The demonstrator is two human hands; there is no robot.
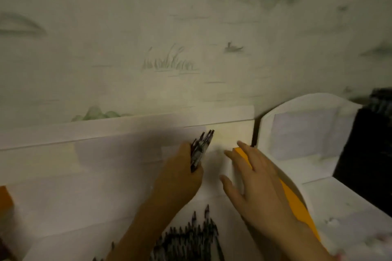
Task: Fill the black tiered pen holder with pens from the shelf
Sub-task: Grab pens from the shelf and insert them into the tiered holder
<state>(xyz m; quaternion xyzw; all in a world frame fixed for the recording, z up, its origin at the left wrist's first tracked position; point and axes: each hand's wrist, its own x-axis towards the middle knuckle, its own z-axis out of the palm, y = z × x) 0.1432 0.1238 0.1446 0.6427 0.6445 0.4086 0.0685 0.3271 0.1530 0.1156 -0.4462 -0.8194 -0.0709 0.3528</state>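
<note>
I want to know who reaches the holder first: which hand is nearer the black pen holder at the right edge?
Right. The right hand lies open nearer the black pen holder; the left hand, gripping a bunch of pens, is farther left.

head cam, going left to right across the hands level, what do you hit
orange object at the left edge → left hand gripping a bundle of pens → right hand, fingers spread → white curved shelf divider → black tiered pen holder

free: white shelf [95,197] left | blocked: orange divider [297,203], black holder [369,154] right

Matt white shelf [106,193], seemingly painted wood; glossy black plastic pens [199,150]; matt printed wallpaper [169,27].
</note>
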